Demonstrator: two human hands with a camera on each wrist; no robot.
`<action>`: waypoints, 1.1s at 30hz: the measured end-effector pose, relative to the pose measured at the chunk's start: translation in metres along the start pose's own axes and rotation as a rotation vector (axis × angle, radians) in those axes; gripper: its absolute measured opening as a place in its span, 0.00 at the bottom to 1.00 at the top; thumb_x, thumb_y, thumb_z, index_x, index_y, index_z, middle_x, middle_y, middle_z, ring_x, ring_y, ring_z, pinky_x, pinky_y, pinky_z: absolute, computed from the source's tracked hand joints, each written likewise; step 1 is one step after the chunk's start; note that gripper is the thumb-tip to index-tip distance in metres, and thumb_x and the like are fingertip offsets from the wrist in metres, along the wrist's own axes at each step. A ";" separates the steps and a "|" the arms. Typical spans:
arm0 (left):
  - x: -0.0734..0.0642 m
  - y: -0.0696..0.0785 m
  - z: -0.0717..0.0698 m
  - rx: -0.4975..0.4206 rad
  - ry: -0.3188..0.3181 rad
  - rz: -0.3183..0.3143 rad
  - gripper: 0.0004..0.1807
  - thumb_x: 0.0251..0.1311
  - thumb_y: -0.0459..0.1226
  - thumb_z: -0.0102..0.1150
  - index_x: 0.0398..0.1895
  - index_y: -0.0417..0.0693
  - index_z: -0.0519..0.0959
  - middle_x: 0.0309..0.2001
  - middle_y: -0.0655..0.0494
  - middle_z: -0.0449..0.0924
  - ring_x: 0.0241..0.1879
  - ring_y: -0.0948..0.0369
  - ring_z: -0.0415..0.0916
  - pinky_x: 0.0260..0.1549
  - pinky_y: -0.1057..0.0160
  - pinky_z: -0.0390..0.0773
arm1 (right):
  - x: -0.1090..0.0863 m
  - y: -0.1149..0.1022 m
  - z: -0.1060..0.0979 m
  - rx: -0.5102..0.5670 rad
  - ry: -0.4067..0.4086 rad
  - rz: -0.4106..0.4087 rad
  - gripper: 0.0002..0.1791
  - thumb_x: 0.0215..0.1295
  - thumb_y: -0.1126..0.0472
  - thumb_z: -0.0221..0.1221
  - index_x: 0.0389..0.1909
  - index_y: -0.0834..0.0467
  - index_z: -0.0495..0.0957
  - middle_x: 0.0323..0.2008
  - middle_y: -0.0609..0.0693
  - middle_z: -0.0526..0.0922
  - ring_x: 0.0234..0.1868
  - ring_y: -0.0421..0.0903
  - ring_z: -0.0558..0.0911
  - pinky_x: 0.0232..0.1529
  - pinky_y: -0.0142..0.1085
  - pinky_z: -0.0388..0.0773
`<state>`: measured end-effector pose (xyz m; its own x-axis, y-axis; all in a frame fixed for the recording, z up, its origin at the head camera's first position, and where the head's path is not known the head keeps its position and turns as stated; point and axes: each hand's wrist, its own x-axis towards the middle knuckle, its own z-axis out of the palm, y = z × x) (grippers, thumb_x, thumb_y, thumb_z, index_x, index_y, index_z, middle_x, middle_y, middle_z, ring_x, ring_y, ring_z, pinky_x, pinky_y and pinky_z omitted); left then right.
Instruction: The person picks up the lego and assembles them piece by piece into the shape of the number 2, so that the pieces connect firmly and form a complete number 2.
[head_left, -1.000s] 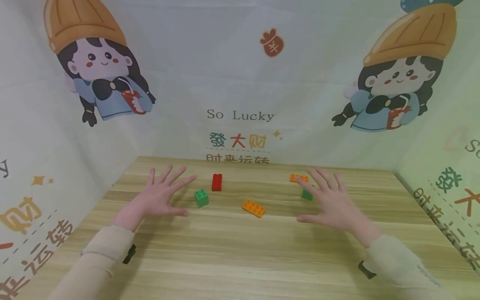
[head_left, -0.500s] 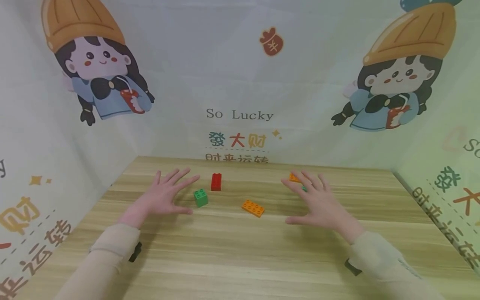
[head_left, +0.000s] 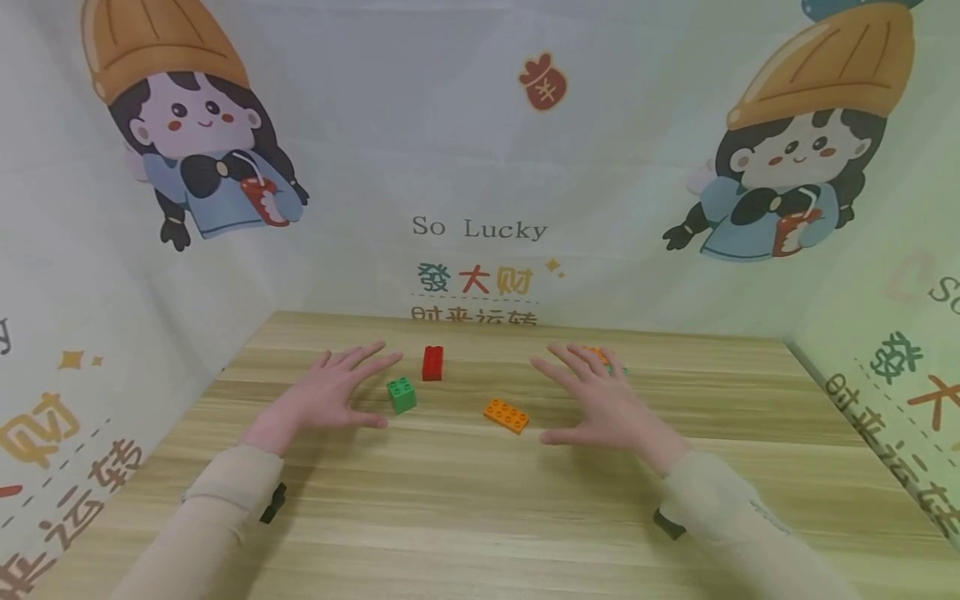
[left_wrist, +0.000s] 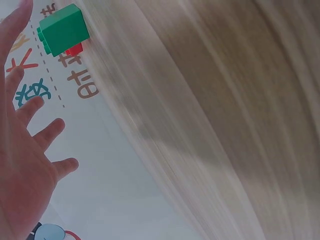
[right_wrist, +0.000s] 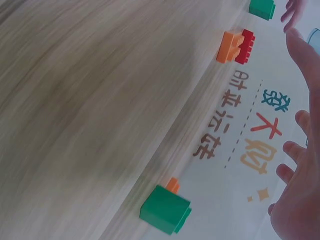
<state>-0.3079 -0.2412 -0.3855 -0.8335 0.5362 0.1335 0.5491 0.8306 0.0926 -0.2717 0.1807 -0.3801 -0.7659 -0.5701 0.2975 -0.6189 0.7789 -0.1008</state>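
Note:
My left hand (head_left: 322,398) hovers with spread fingers just left of a green toy brick (head_left: 402,395), holding nothing. Behind that brick lies a red toy brick (head_left: 432,363). An orange toy brick (head_left: 506,416) rests near the middle, its studs facing up. To its right my right hand (head_left: 600,407) is held over the table, fingers apart and nothing in them. It largely hides a second orange brick (head_left: 597,357) and a second green brick, which shows plainly in the right wrist view as a green block (right_wrist: 165,210).
The bricks lie on a wooden table (head_left: 450,508). A printed cloth (head_left: 480,158) hangs behind the table and along both its sides. A dark wrist device (head_left: 273,503) shows under the left sleeve, another (head_left: 669,523) under the right.
My right hand has moved left toward the middle orange brick, covering more of the far green one. The left hand has shifted slightly right. The bricks have stayed in place.

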 end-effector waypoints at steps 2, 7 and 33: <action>0.001 0.000 0.001 -0.004 0.000 0.000 0.54 0.49 0.62 0.69 0.78 0.67 0.53 0.79 0.48 0.49 0.74 0.37 0.53 0.67 0.24 0.46 | 0.004 -0.002 0.002 0.018 -0.009 -0.003 0.56 0.50 0.30 0.67 0.77 0.42 0.53 0.79 0.52 0.52 0.77 0.61 0.54 0.72 0.69 0.43; 0.003 0.001 0.001 -0.015 -0.002 0.002 0.53 0.49 0.62 0.69 0.77 0.67 0.53 0.79 0.48 0.50 0.73 0.36 0.56 0.68 0.25 0.49 | 0.011 -0.004 0.008 0.037 -0.027 -0.004 0.56 0.50 0.31 0.67 0.77 0.44 0.53 0.79 0.53 0.52 0.76 0.62 0.55 0.71 0.71 0.44; 0.010 0.006 0.001 -0.096 -0.061 -0.003 0.52 0.50 0.57 0.70 0.77 0.66 0.54 0.77 0.44 0.53 0.70 0.38 0.63 0.59 0.35 0.73 | 0.028 -0.015 0.020 0.270 -0.218 0.065 0.55 0.54 0.47 0.71 0.78 0.44 0.49 0.79 0.52 0.50 0.76 0.63 0.54 0.72 0.71 0.45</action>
<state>-0.3125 -0.2306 -0.3850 -0.8359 0.5441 0.0731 0.5473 0.8156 0.1878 -0.2869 0.1476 -0.3892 -0.8064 -0.5864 0.0757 -0.5690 0.7348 -0.3693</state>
